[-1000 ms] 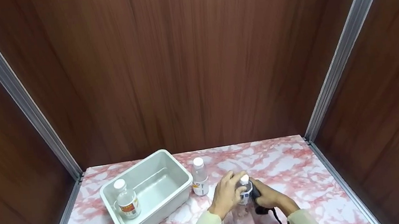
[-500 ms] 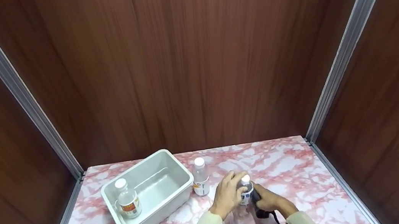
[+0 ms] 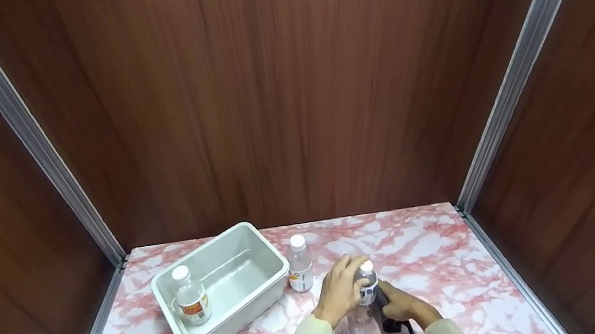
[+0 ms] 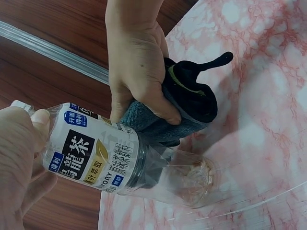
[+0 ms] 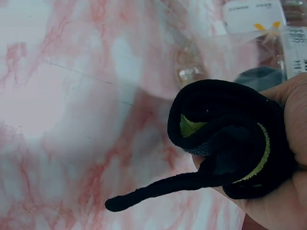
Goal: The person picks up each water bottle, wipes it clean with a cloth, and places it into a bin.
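My left hand (image 3: 341, 292) grips the upper part of a clear plastic tea bottle (image 3: 368, 294). In the left wrist view the bottle's white label (image 4: 98, 153) shows dark blue and black printing. The lower part of the bottle is transparent, with the table visible through it. My right hand (image 3: 404, 303) holds a bunched dark cloth (image 4: 156, 120), teal fuzzy on one side, with a black edge and a loose strap. The cloth lies against the bottle's side, and part of it shows through the clear plastic. Close up, the cloth (image 5: 216, 98) appears rolled in the right hand.
To the left, a pale grey bin (image 3: 260, 298) holds one upright bottle (image 3: 194, 304) with a red and orange label. Another clear bottle (image 3: 300, 267) with a white cap stands between the bin and my left hand. Brown panels (image 3: 267, 108) enclose the pink marbled table (image 3: 427, 236).
My right hand and the cloth have shifted slightly toward me along the bottle. The left hand and its bottle stay almost where they were.
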Action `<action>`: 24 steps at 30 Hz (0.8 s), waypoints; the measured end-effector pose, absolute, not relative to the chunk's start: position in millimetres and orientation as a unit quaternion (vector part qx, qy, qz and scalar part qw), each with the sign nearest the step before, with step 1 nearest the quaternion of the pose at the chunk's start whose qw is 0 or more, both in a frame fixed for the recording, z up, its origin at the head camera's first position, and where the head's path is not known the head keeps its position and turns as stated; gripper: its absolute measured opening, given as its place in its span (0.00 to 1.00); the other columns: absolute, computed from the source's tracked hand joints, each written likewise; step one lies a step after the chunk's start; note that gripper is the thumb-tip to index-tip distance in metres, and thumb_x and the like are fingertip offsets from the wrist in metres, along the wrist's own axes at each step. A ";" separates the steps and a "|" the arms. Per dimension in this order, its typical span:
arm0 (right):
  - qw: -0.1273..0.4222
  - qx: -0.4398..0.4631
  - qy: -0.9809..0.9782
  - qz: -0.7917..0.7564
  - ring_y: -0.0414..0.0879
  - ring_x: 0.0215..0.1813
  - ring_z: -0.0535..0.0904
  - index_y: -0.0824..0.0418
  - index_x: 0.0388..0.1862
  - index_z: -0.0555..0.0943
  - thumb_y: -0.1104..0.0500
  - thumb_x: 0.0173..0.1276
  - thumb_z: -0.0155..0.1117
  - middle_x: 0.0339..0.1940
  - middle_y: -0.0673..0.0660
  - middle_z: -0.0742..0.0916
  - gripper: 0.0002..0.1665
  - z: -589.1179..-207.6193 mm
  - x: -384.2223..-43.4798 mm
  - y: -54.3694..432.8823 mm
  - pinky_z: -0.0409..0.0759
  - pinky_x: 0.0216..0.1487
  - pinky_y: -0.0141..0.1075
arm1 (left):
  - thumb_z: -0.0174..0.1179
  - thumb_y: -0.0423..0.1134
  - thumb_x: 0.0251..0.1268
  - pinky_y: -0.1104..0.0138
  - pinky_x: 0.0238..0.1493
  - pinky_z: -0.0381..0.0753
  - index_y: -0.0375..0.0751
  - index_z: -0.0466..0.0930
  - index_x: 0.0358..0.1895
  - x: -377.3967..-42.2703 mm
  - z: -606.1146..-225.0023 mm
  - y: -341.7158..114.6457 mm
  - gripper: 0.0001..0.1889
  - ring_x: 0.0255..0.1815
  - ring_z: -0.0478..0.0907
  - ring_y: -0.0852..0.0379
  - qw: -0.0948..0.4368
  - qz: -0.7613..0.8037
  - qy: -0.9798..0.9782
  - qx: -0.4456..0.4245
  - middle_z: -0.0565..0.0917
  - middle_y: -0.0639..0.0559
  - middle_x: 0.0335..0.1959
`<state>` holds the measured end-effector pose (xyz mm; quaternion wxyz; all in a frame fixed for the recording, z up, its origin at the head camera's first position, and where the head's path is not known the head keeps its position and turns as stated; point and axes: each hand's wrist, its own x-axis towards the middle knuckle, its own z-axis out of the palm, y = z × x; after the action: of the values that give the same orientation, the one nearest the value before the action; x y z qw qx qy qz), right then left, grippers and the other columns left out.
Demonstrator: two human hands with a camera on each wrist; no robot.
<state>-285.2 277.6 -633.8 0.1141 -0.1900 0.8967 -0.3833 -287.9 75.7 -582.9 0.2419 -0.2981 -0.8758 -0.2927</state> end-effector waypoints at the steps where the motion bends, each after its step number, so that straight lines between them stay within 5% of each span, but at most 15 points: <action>1: 0.118 -0.191 0.895 -0.386 0.55 0.54 0.73 0.69 0.65 0.69 0.75 0.48 0.58 0.55 0.66 0.78 0.39 -634.9 -285.4 277.6 0.72 0.58 0.40 | 0.70 0.41 0.58 0.66 0.44 0.84 0.50 0.80 0.62 -287.9 -582.8 75.8 0.26 0.38 0.80 0.57 0.242 -0.292 -0.876 -0.297 0.80 0.52 0.40; 16: 0.126 -0.151 0.915 -0.353 0.59 0.56 0.73 0.66 0.70 0.66 0.70 0.58 0.66 0.57 0.69 0.75 0.39 -652.6 -281.1 273.4 0.72 0.63 0.54 | 0.72 0.40 0.56 0.66 0.47 0.84 0.51 0.80 0.62 -287.0 -582.9 76.3 0.27 0.40 0.80 0.57 0.251 -0.284 -0.878 -0.292 0.79 0.52 0.41; 24: 0.080 -0.196 0.917 -0.337 0.53 0.54 0.76 0.64 0.63 0.69 0.66 0.59 0.70 0.52 0.64 0.80 0.33 -652.4 -281.4 271.8 0.75 0.60 0.47 | 0.70 0.41 0.58 0.64 0.50 0.84 0.51 0.80 0.63 -288.2 -582.0 73.5 0.26 0.46 0.81 0.56 0.246 -0.284 -0.877 -0.301 0.81 0.52 0.44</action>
<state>-281.4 271.8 -652.4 0.0796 -0.1964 0.9173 -0.3372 -288.2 73.5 -582.0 0.2464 -0.3007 -0.8766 -0.2835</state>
